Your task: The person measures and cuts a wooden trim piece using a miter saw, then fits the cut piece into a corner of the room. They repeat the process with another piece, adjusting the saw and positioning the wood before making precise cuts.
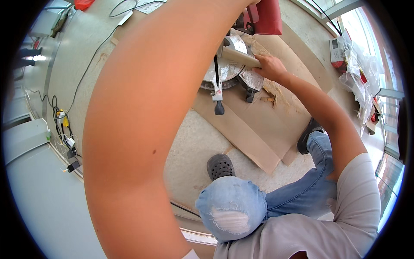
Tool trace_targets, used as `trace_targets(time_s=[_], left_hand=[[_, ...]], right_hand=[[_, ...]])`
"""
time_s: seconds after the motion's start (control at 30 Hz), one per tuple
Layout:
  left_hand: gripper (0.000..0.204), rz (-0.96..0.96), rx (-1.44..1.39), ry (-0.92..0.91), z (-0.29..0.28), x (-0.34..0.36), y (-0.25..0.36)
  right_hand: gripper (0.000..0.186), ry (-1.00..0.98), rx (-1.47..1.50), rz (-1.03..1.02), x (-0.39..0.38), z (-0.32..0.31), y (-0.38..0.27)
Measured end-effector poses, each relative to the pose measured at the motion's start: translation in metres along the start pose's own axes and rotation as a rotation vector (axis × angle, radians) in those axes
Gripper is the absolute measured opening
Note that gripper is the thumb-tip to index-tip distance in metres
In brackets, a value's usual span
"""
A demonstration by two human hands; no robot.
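One miter saw [228, 74], standing on brown cardboard [246, 121]; one red housing [269, 19] at its upper right. One wooden strip [241, 58] on the saw's round table. Long axis slants upper left to lower right; far end points toward the blade area, near end toward the person's right side. Right hand [271, 67] closed around that near end. Left hand [253, 1] mostly beyond the top edge, near the housing; cannot tell its grip. Hands apart. At least two wood offcuts [268, 99] right of the saw. Two dark shoes: one perforated clog [221, 166] below the saw, the other [305, 137] farther right.
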State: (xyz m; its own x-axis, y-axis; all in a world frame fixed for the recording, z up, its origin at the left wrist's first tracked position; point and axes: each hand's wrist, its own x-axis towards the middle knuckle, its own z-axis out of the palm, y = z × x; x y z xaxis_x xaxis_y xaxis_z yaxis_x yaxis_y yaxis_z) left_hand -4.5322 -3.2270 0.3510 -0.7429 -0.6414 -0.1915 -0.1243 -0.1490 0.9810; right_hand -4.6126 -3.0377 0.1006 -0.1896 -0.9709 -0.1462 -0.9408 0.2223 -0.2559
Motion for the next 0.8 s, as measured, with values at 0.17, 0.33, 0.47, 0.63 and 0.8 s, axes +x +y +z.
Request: trace_targets(time_s=[0.17, 0.33, 0.47, 0.63, 0.8], left_hand=[[0.041, 0.044, 0.105, 0.016, -0.005, -0.031, 0.000], [0.043, 0.088, 0.183, 0.011, 0.001, -0.033, -0.002], [0.041, 0.106, 0.201, -0.055, -0.008, -0.025, -0.010], [0.032, 0.104, 0.014, 0.016, 0.005, -0.054, -0.009], [0.024, 0.038, 0.006, 0.071, 0.010, -0.046, -0.022]], right_hand=[[0.036, -0.036, 0.024, 0.021, 0.000, -0.001, 0.000], [0.036, 0.007, 0.022, 0.002, -0.003, 0.002, 0.008], [0.035, -0.022, 0.022, -0.010, 0.002, -0.002, 0.001], [0.032, -0.020, 0.033, 0.009, -0.003, -0.004, 0.000], [0.031, -0.005, 0.047, 0.017, -0.003, 0.003, 0.007]])
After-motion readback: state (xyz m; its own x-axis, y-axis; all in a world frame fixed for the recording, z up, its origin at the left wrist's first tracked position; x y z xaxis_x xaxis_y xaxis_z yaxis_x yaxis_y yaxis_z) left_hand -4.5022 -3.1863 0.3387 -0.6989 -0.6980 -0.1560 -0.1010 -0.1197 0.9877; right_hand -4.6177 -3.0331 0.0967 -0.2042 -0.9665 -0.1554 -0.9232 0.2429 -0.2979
